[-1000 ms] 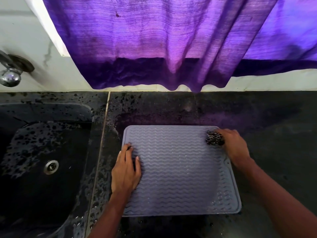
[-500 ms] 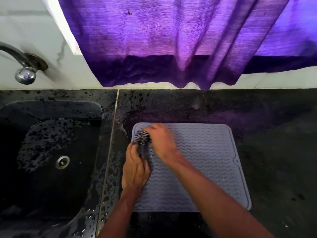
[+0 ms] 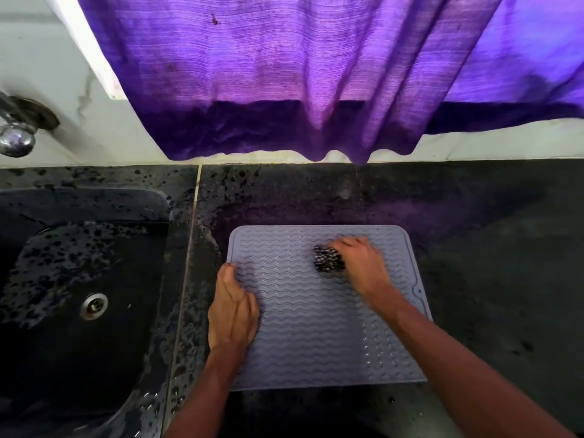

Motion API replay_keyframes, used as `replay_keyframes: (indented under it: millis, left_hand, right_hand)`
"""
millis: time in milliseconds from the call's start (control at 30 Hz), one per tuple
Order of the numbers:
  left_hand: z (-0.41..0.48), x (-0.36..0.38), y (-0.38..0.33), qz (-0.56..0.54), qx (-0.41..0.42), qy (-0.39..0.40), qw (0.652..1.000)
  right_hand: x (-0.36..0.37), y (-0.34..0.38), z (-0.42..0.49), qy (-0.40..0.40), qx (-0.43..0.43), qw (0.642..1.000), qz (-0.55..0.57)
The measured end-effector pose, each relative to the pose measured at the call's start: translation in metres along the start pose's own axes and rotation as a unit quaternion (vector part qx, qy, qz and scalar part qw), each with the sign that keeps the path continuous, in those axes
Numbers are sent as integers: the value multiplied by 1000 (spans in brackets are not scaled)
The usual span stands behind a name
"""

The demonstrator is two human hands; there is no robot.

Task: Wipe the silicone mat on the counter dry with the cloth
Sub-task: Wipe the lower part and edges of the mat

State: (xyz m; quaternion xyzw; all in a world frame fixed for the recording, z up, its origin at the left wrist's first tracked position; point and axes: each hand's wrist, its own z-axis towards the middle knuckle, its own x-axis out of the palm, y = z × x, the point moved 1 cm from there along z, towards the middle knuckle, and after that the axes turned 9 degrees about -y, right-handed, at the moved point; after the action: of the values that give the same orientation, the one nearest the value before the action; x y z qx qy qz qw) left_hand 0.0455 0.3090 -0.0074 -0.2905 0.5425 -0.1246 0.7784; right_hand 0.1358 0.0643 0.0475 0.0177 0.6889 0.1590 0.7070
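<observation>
One view only, head camera, looking down. Grey ribbed mat lies flat on the dark bench, just right of the sink, with a purple curtain hanging over the far wall. Left hand is planted on the mat's left edge, fingers laid together and flat, pinning it down. Right hand grips a balled-up speckled cloth, fingers curled round it and cloth down on the ribs; the hand is motion-blurred, so the exact finger lay isn't clear. Change: a second ago the cloth was at the far right corner, half a second ago at the far left corner right by the left hand, and now it sits mid-width on the far strip. So it's doing full-width passes back and forth along the far rows, while the left hand has stayed on that edge throughout. My read: the stroke is working and the mat isn't sliding, but only the far band has been covered. Droplets still glint on the near right part of the mat, so most of the area is left to do. Next passes probably need to step toward the near edge. Bench around the sink is wet, so a wandering cloth would pick that water up.
</observation>
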Motion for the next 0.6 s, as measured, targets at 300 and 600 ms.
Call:
replay_keyframes:
  millis: [300,600]
  left_hand:
    - [3,-2,-3,36,26,26,999]
    - [1,-4,-6,-30,-28,20,999]
  right_hand:
    - [-38,-102,-34,-24,144,989,-17]
    - [-14,51,5,-48,-27,990,127]
